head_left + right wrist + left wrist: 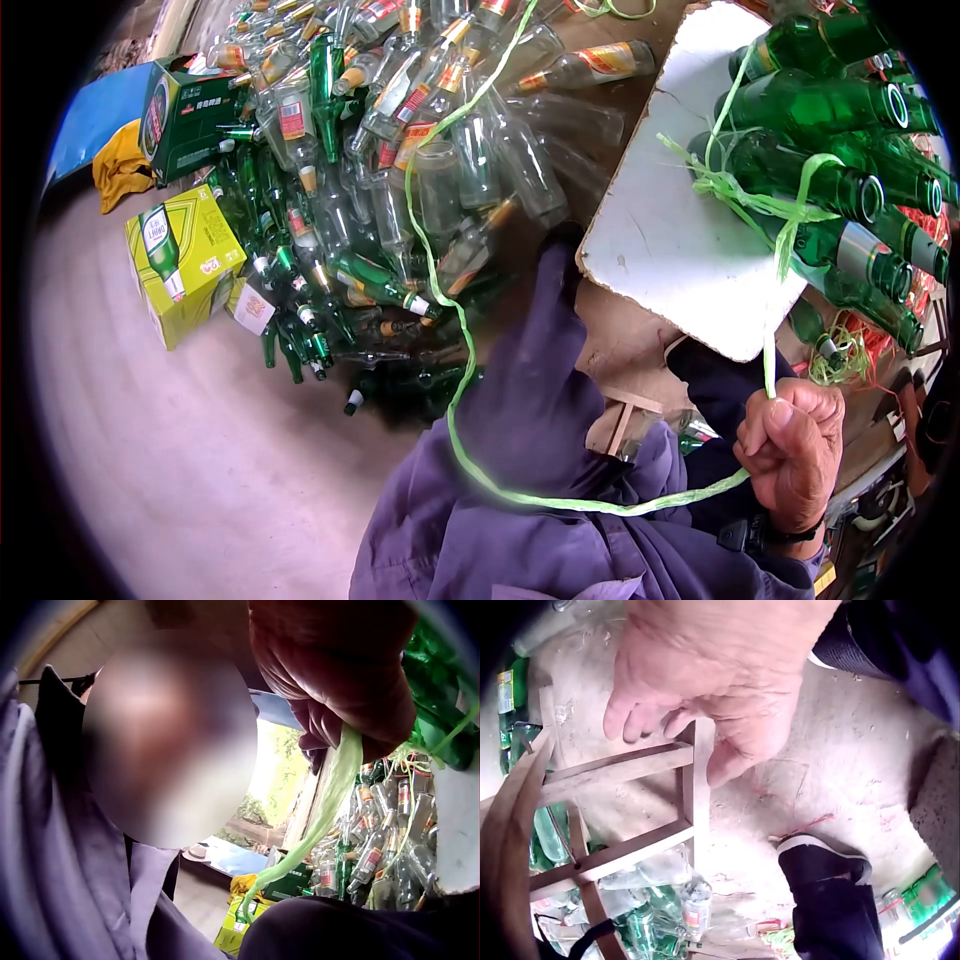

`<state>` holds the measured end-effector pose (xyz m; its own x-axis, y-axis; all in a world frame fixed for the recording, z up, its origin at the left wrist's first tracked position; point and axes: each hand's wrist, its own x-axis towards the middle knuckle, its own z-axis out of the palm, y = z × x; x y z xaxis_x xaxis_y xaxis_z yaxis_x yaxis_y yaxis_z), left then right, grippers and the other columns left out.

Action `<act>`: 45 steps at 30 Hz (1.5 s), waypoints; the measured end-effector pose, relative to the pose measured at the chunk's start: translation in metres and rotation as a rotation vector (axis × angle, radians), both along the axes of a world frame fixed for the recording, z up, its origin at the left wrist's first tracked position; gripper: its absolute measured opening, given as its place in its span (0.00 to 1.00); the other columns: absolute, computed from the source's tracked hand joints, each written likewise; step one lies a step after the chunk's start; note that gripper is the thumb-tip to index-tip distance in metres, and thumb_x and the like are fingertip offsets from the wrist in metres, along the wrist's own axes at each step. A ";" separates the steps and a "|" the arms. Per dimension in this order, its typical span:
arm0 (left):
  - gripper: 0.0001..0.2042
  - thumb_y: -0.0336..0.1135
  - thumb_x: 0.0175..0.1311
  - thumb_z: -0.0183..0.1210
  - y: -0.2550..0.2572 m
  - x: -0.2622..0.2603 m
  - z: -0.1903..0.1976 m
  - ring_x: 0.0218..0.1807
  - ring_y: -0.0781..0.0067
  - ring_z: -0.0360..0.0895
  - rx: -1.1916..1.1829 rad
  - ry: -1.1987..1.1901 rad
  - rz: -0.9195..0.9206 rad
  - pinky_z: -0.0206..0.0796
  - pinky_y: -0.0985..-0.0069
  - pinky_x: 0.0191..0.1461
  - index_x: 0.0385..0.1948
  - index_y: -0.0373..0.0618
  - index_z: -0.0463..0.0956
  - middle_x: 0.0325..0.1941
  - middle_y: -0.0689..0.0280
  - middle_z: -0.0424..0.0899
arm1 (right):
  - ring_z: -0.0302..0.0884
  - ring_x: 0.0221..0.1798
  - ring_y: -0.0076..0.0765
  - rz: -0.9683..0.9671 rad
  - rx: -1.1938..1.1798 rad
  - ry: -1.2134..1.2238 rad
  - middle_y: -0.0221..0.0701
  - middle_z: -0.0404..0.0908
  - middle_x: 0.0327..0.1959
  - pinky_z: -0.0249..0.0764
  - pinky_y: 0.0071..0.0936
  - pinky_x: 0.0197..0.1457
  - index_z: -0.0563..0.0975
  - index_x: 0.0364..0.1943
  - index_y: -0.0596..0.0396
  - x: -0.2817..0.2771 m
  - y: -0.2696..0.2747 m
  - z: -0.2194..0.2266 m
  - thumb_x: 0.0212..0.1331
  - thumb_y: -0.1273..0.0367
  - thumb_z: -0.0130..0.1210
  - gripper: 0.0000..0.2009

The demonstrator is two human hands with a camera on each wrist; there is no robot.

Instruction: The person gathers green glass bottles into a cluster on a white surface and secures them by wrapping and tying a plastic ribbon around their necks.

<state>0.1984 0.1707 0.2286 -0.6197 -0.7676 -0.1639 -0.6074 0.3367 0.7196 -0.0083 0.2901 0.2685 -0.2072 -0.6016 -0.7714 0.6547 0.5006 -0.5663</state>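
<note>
Right hand (pixel 790 455) grips green twine (pixel 455 300); left hand (pixel 705 682) idle.

- In the head view, the left hand is out of sight, hidden behind the purple sleeve (pixel 530 400).
- The green bottles (pixel 830 180) on the white board (pixel 660 230) run off the right edge; their bases are not visible.
- In the right wrist view, a large blurred patch (pixel 169 742) covers the centre-left.
- The right hand (pixel 337 675) is cut off by the top edge there, its fingers (pixel 330 727) in shadow.
- Bottle labels in the floor pile (pixel 400 150) are too small to read.
</note>
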 end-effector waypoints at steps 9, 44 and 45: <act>0.35 0.19 0.44 0.50 -0.011 0.003 0.005 0.40 0.48 0.79 0.229 -0.019 0.113 0.72 0.63 0.37 0.64 0.36 0.63 0.69 0.47 0.65 | 0.51 0.11 0.14 -0.026 0.038 -0.025 0.32 0.70 0.12 0.43 0.19 0.16 0.75 0.18 0.67 -0.001 -0.004 -0.014 0.60 0.68 0.55 0.16; 0.27 0.22 0.44 0.54 -0.052 -0.034 -0.028 0.39 0.55 0.81 -0.076 -0.071 -0.094 0.73 0.66 0.33 0.54 0.43 0.74 0.72 0.55 0.64 | 0.62 0.19 0.12 0.312 0.044 -0.187 0.22 0.72 0.14 0.55 0.17 0.23 0.81 0.22 0.63 -0.024 -0.031 -0.015 0.62 0.72 0.52 0.13; 0.27 0.22 0.44 0.54 -0.055 -0.036 -0.027 0.39 0.55 0.81 -0.068 -0.085 -0.092 0.73 0.66 0.33 0.54 0.43 0.74 0.72 0.55 0.64 | 0.61 0.19 0.12 0.325 0.063 -0.189 0.21 0.71 0.14 0.55 0.17 0.23 0.81 0.22 0.63 -0.027 -0.032 -0.016 0.62 0.72 0.52 0.13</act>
<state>0.1622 0.1158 0.2019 -0.6739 -0.7194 -0.1685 -0.6295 0.4397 0.6406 -0.0351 0.2578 0.2528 0.1360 -0.5624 -0.8156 0.5460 0.7295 -0.4120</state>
